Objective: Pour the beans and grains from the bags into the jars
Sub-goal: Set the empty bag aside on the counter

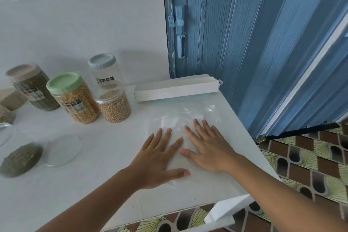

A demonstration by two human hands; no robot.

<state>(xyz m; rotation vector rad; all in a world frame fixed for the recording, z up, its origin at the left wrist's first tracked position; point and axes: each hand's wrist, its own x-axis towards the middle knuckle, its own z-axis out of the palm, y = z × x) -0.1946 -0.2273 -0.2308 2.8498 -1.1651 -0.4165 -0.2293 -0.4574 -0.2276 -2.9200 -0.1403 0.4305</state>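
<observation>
Clear plastic bag (188,117) lies flat near the table's (75,184) right edge under your open left hand (158,158) and right hand (209,149); neither grips it. Slick plastic could slide off that edge.

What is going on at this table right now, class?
A person presses both hands flat on an empty clear plastic bag lying on the white table, the left hand beside the right hand. Behind them stand jars: one with a green lid full of yellow grains, an uncovered jar of pale beans, and an empty jar with a grey lid. A loose clear lid and a heap of green beans lie to the left. Nothing is being poured.
</observation>
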